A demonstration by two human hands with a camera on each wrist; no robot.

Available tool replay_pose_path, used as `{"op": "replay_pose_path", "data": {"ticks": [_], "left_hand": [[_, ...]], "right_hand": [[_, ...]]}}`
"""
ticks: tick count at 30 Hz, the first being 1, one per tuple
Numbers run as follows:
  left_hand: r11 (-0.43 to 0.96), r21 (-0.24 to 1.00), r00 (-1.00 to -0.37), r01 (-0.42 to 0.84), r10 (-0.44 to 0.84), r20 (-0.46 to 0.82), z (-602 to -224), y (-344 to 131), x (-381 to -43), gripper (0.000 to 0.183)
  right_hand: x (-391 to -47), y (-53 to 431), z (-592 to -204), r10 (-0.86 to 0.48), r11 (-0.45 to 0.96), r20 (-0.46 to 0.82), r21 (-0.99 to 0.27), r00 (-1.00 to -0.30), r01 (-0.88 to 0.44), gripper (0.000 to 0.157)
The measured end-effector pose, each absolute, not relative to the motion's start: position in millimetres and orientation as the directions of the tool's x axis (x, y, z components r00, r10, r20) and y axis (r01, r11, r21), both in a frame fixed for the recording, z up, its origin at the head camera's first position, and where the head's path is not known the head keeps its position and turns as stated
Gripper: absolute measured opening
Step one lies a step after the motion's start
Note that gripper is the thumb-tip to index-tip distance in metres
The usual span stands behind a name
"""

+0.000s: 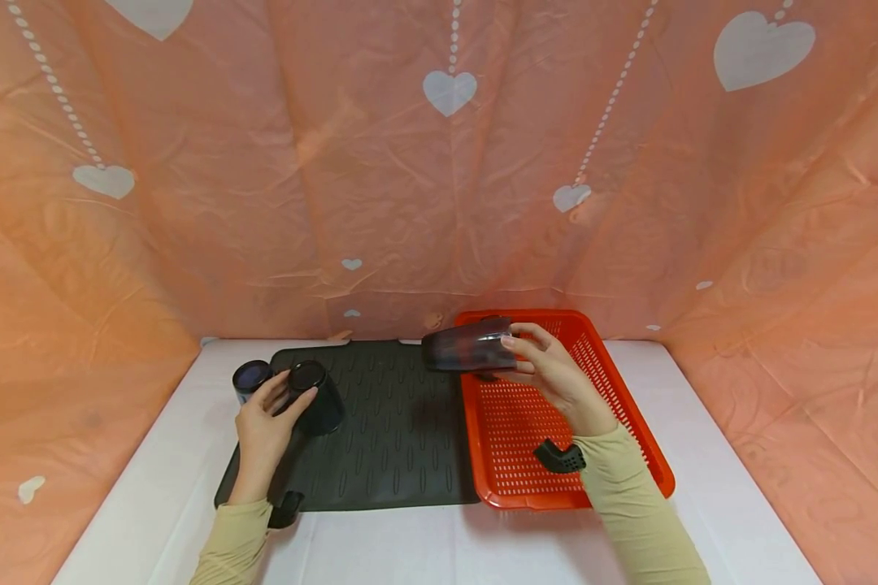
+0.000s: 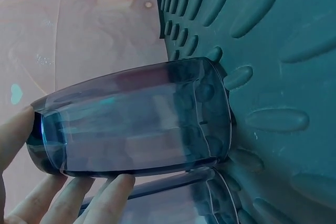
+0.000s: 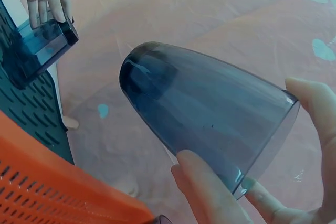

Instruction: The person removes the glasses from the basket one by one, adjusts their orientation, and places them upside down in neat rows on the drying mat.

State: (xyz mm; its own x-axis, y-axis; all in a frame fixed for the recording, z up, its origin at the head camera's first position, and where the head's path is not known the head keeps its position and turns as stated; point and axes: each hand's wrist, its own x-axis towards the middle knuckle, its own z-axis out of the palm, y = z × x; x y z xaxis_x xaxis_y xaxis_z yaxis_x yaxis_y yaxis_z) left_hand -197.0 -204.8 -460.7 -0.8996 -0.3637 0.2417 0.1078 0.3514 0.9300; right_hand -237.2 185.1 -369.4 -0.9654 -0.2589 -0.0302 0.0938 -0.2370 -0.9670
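From the right hand (image 1: 552,380) juts a tumbler (image 1: 464,345), seemingly base outward.

Held cup (image 3: 210,114): tinted, see-through; whether glass or plastic is meant cannot be told, but its smooth, glossy wall is streaked with light.
Standing cups (image 2: 121,124): the same clear, shiny finish is shown.
Mat (image 1: 410,463): matt, rubber-like, its surface roughened by raised ribs.
Basket (image 1: 541,499): plastic, faintly glossy, pierced with slots.
Tabletop (image 1: 373,551): overlaid with a matt, cloth-like cover.
Curtain (image 1: 380,187): thin sheeting, creased, softly sheened.
Sleeves (image 1: 636,512): matt cloth, wrinkled.
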Motion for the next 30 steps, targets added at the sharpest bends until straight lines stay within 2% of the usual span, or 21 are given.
{"op": "replay_pose_path", "data": {"ticks": [12, 19, 30], "left_hand": [[0.350, 0.931, -0.888, 0.106, -0.388, 0.247, -461, -205, -199, 0.055], [0.353, 0.928, -0.881, 0.118, -0.395, 0.262, -462, -205, -199, 0.054], [0.369, 0.916, -0.856, 0.159, -0.411, 0.314, -461, -203, -199, 0.051]], "right_hand": [[-239, 166, -370, -0.293, -0.243, -0.046, -0.963, -0.955, 0.120, 0.041], [-241, 158, -374, -0.292, -0.244, -0.054, -0.961, -0.955, 0.129, 0.037], [-241, 152, -378, -0.293, -0.231, -0.074, -0.962, -0.953, 0.145, 0.045]]}}
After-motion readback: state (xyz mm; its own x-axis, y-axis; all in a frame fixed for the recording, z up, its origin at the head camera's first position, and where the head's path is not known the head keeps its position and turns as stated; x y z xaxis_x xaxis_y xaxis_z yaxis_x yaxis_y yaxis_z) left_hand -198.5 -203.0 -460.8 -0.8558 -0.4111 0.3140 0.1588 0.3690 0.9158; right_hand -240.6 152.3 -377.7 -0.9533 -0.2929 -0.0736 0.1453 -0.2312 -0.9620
